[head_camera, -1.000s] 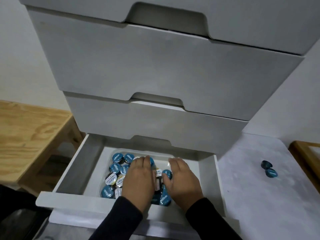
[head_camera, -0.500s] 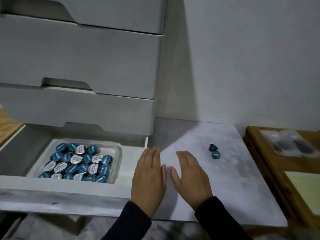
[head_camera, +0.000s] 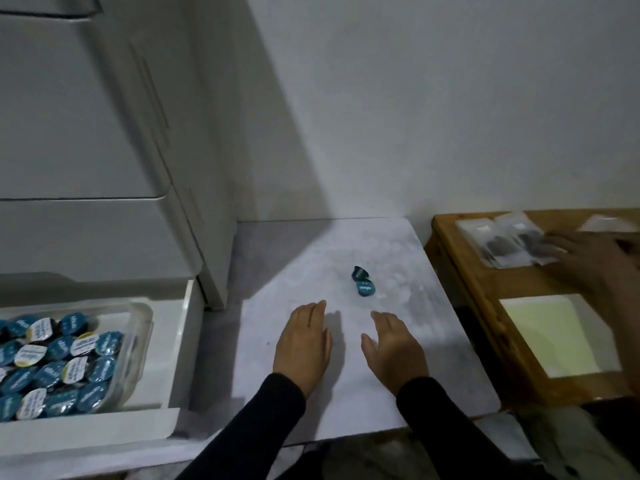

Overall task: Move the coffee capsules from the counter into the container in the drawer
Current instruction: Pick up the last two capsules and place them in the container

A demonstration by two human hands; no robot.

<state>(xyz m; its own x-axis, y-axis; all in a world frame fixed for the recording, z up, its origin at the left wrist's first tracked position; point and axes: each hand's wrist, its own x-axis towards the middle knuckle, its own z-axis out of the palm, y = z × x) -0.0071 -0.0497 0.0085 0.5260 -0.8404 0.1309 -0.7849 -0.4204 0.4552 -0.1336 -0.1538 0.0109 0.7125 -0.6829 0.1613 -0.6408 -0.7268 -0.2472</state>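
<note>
Another person's hand (head_camera: 588, 258) is laid on clear packets (head_camera: 502, 242) on the wooden table (head_camera: 481, 282) at 3 o'clock; the container (head_camera: 138, 317) in the open drawer (head_camera: 173, 341) at 9 o'clock is filled with capsules (head_camera: 52, 362); two coffee capsules (head_camera: 362, 281) are seen touching on the counter (head_camera: 433, 341) at 12 o'clock, beyond the left hand (head_camera: 303, 348) and right hand (head_camera: 394, 351); fingers are held straight, together, gripping nothing.

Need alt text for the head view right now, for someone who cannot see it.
Two open hands, left hand and right hand, hover over a pale counter just short of two blue coffee capsules. At left, an open drawer holds a clear container packed with capsules; at right, another person's hand rests on packets on a wooden table.
</note>
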